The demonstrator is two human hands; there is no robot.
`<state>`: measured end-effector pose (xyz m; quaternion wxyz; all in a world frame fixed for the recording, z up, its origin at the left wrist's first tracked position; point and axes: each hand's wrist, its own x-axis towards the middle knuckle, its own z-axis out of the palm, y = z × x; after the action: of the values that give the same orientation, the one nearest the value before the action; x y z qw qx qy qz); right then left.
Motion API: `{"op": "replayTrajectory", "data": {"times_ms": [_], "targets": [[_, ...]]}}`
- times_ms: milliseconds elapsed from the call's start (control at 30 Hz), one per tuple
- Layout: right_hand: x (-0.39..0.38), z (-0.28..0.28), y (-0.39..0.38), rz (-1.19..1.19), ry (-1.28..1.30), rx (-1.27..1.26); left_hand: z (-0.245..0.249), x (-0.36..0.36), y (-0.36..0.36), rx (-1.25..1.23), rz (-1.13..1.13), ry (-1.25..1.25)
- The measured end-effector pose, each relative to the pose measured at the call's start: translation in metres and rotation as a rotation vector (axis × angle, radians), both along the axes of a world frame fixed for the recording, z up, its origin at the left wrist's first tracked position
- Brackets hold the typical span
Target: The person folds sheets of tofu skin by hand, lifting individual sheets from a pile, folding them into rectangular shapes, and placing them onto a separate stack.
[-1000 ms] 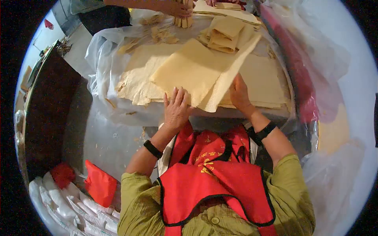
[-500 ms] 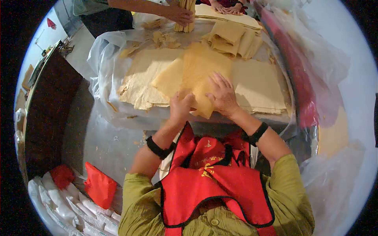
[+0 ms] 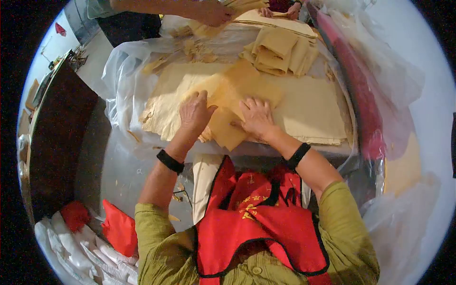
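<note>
A thin yellow sheet (image 3: 240, 80), which looks like tofu skin, lies at an angle across a wide stack of paler sheets (image 3: 304, 111). One corner of it points toward me over the stack's near edge. My left hand (image 3: 194, 113) rests on the left part of the yellow sheet, its thumb apart from the fingers. On the right part, my right hand (image 3: 258, 116) presses down with fingers spread. Neither hand grips anything that I can see, and the palms hide what lies under them.
Folded sheets (image 3: 275, 50) are piled behind the stack, near broken scraps (image 3: 194, 50). Clear plastic (image 3: 126, 71) drapes the table's left side. Across the table, a person's hand (image 3: 213, 13) holds sheets; another person's hands (image 3: 285, 10) are at the back. White sacks (image 3: 80, 251) lie lower left.
My left hand has moved left and forward and opened from the near edge of the yellow sheet. My right hand has come slightly nearer. The co-worker's bundle has tilted over.
</note>
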<state>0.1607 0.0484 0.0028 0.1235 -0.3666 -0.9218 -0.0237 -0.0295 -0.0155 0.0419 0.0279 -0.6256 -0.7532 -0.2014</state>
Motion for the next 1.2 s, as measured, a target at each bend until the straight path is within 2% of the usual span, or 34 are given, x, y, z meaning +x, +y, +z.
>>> {"op": "replayTrajectory", "data": {"times_ms": [67, 167, 267, 367, 467, 500, 600, 633, 733, 767, 800, 867, 933, 1000, 1100, 1200], "targets": [[-0.003, 0.002, -0.003, -0.029, 0.023, -0.052, -0.002, -0.009, 0.013, 0.129, -0.02, 0.15], [-0.001, -0.008, -0.002, -0.03, 0.042, 0.044, -0.008, -0.024, 0.047, 0.304, 0.023, 0.31], [0.004, -0.012, 0.004, 0.022, 0.091, 0.057, -0.003, -0.039, 0.074, -0.172, 0.031, 0.012], [0.008, 0.007, 0.007, 0.019, -0.009, -0.081, -0.026, -0.074, 0.095, -0.062, -0.179, -0.272], [0.016, 0.017, 0.008, 0.081, 0.062, -0.124, 0.053, -0.046, 0.056, -0.447, -0.273, -0.352], [0.017, 0.018, 0.008, 0.089, 0.06, -0.13, 0.056, -0.042, 0.042, -0.478, -0.3, -0.624], [0.021, 0.018, 0.006, 0.1, 0.043, -0.146, 0.053, -0.023, 0.027, -0.4, -0.5, -0.936], [0.021, 0.018, 0.007, 0.101, 0.031, -0.148, 0.049, -0.019, 0.029, -0.358, -0.468, -1.021], [0.016, 0.022, 0.006, 0.055, -0.05, -0.191, 0.036, 0.007, 0.041, -0.325, -0.652, -1.631], [0.015, 0.025, 0.006, 0.033, -0.086, -0.208, 0.034, 0.013, 0.037, -0.244, -0.726, -1.443], [0.016, 0.02, 0.008, 0.068, -0.006, -0.104, 0.031, 0.018, 0.033, -0.152, -0.776, -1.256], [0.02, -0.001, 0.011, 0.139, 0.152, 0.096, 0.014, 0.024, 0.05, -0.391, -0.652, -1.226], [0.022, -0.018, 0.017, 0.215, 0.255, 0.14, 0.004, 0.054, 0.035, -0.223, -0.692, -0.774], [0.024, -0.027, 0.021, 0.272, 0.286, 0.065, -0.001, 0.072, 0.027, -0.009, -0.791, -0.267], [0.034, -0.035, 0.017, 0.311, 0.319, 0.005, 0.008, 0.097, 0.027, -0.172, -0.423, -0.369], [0.04, -0.033, 0.012, 0.312, 0.37, 0.043, 0.006, 0.116, 0.033, -0.102, -0.579, -0.01]]}}
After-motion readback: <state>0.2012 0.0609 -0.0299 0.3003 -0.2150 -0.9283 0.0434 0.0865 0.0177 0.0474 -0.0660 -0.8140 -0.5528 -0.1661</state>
